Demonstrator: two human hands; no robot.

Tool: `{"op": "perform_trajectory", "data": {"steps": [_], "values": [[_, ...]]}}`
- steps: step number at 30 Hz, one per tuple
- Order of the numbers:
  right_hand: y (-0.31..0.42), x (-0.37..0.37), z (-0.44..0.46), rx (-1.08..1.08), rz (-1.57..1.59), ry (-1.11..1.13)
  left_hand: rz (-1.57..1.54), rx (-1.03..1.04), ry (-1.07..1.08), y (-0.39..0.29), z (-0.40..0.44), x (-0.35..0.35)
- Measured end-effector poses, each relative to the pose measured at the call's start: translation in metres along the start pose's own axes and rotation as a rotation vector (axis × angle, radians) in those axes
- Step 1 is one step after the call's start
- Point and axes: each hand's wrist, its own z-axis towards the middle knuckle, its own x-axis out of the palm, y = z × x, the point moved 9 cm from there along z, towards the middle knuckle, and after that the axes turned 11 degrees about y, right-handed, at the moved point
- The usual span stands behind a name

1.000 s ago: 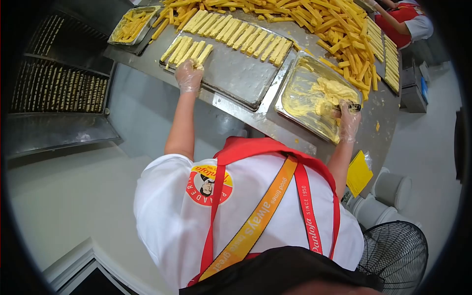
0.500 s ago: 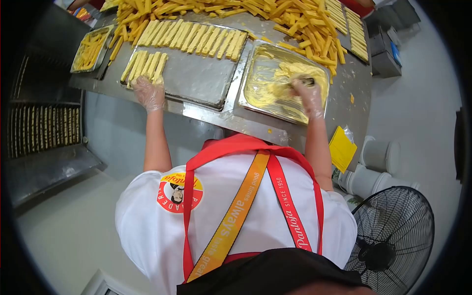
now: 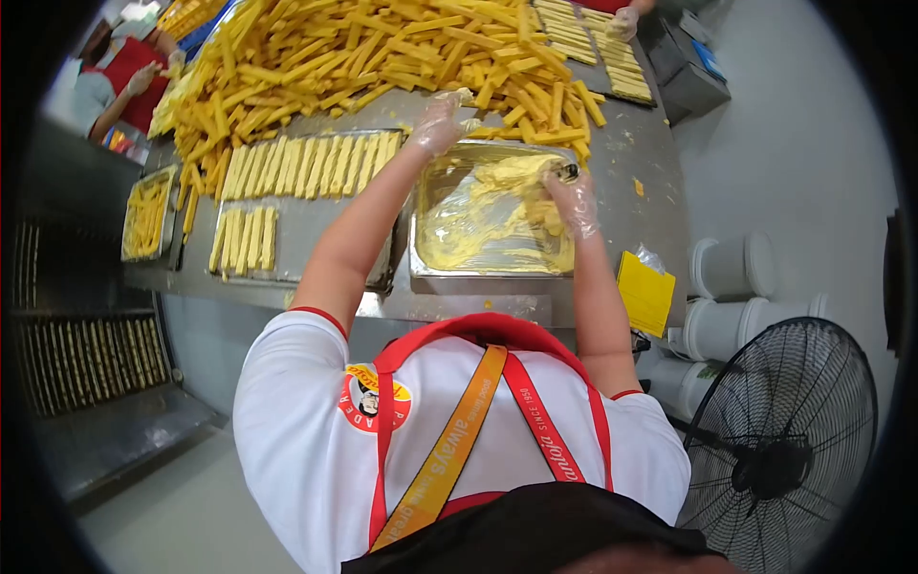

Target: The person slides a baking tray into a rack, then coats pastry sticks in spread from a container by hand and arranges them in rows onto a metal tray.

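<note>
My left hand (image 3: 438,126), in a clear plastic glove, reaches over the back left corner of a metal pan (image 3: 417,251), close to the heap of yellow sticks (image 3: 411,55). Its fingertips carry pale cream and stand apart, with no stick visible between them. Inside the pan, yellow cream (image 3: 497,206) is smeared thick at the back right and thin elsewhere. My gloved right hand (image 3: 574,203) is closed around a dark-handled tool (image 3: 568,172) at the pan's right side; the tool's working end is hidden. Left of the pan, a flat baking tray (image 3: 311,234) bears rows of cream-coated sticks (image 3: 311,165).
A small pan of sticks (image 3: 146,218) stands at the table's left end. Other coated sticks (image 3: 598,43) lie on trays at the back right. Co-workers' hands (image 3: 143,78) show at upper left and upper right. A yellow card (image 3: 645,294), white buckets (image 3: 732,266) and a fan (image 3: 779,454) are at right.
My left hand has left the coated sticks on the tray and moved right and away from me to the heap. My right hand stays at the pan with the tool. The view has shifted.
</note>
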Motion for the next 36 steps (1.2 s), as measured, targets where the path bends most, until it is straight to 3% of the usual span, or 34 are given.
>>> {"op": "perform_trajectory", "data": {"steps": [3, 5, 8, 9, 10, 11, 12, 13, 16, 17, 20, 21, 22, 23, 25, 26, 29, 31, 32, 34, 36], "values": [[-0.014, -0.009, 0.033, -0.119, -0.399, -0.059, -0.018, -0.046, 0.164, 0.001, 0.05, 0.037], [0.002, 0.022, 0.015, -0.437, -0.341, -0.042, 0.002, -0.014, 0.175, 0.0, 0.072, 0.05], [0.0, 0.047, 0.012, -0.278, -0.072, 0.278, -0.161, 0.055, 0.113, 0.021, 0.103, 0.071], [-0.016, 0.047, 0.024, -0.268, 0.094, 0.293, -0.128, 0.034, 0.113, 0.007, 0.098, 0.058], [-0.036, 0.033, 0.034, -0.21, 0.043, 0.21, -0.097, 0.01, 0.112, -0.002, 0.091, 0.049], [-0.031, 0.015, 0.032, -0.152, -0.011, 0.13, -0.263, -0.057, 0.044, 0.011, 0.093, 0.05], [-0.032, 0.0, 0.033, -0.095, -0.063, 0.052, -0.126, 0.005, -0.018, 0.029, 0.108, 0.056], [-0.024, -0.001, 0.033, -0.31, -0.337, -0.048, 0.012, 0.065, -0.075, 0.058, 0.126, 0.07], [0.007, 0.037, 0.006, -0.519, -0.551, 0.078, 0.053, 0.112, -0.217, 0.063, 0.111, 0.055], [0.002, 0.048, 0.003, -0.612, -0.327, 0.164, 0.07, 0.158, -0.244, 0.07, 0.11, 0.051], [-0.032, 0.05, 0.024, -0.197, -0.078, 0.398, -0.243, 0.176, -0.23, 0.035, 0.054, 0.014], [-0.044, 0.03, 0.034, -0.109, -0.082, 0.284, -0.545, 0.107, -0.191, 0.016, 0.026, -0.006], [-0.038, 0.008, 0.041, -0.236, -0.146, 0.154, -0.844, 0.032, -0.151, 0.009, 0.001, -0.009], [-0.031, -0.011, 0.041, -0.366, -0.213, 0.022, -0.729, 0.065, -0.199, 0.005, -0.017, -0.017], [-0.035, -0.04, 0.027, -0.295, 0.038, -0.013, -0.496, 0.132, -0.294, 0.0, -0.05, -0.036], [-0.033, -0.049, 0.023, -0.262, 0.161, -0.031, -0.534, 0.1, -0.253, -0.005, -0.067, -0.034], [0.003, -0.049, 0.003, -0.428, -0.218, -0.227, -0.627, -0.01, -0.118, -0.021, -0.111, -0.009], [-0.013, -0.019, 0.017, -0.486, -0.344, -0.129, -0.659, -0.084, -0.026, -0.013, -0.125, 0.024], [-0.016, -0.006, 0.023, -0.52, -0.408, -0.08, -0.486, -0.063, -0.035, -0.007, -0.128, 0.034], [-0.032, -0.01, 0.025, -0.376, -0.06, 0.001, -0.143, -0.027, -0.054, 0.005, -0.133, 0.052], [-0.044, -0.024, 0.017, -0.264, 0.323, -0.005, -0.17, -0.011, -0.062, -0.001, -0.141, 0.048]]}}
